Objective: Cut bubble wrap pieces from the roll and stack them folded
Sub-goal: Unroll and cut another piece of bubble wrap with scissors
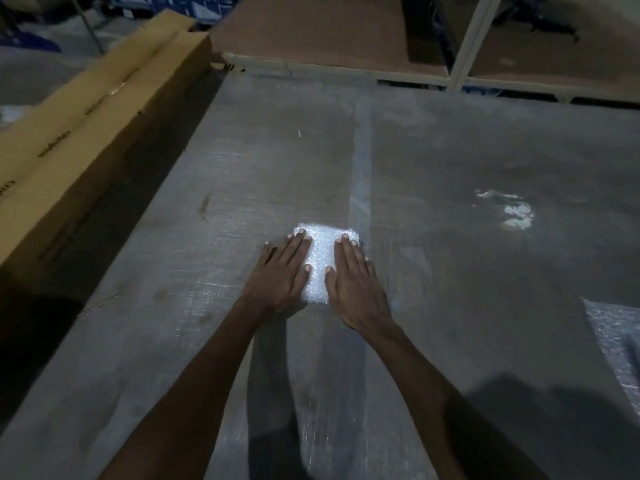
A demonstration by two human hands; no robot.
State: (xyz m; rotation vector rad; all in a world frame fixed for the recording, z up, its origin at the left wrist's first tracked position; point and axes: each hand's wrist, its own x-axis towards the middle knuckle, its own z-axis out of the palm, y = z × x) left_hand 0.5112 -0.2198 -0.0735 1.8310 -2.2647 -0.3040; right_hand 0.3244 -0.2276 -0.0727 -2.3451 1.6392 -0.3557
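Both my hands pressed flat on a folded piece of bubble wrap on the table.

I see my left hand (pixel 282 271) and right hand (pixel 353 277) lying side by side, fingers straight and held close together, palms down on the folded bubble wrap (pixel 318 268), which sits near the middle of the grey table (pixel 467 161); a bright strip of it shows between the hands. More bubble wrap (pixel 620 344) lies at the right edge of the view, well apart. A long cardboard box (pixel 86 133) runs along the table's left side, and a board shelf (pixel 311 32) stands beyond the far end.
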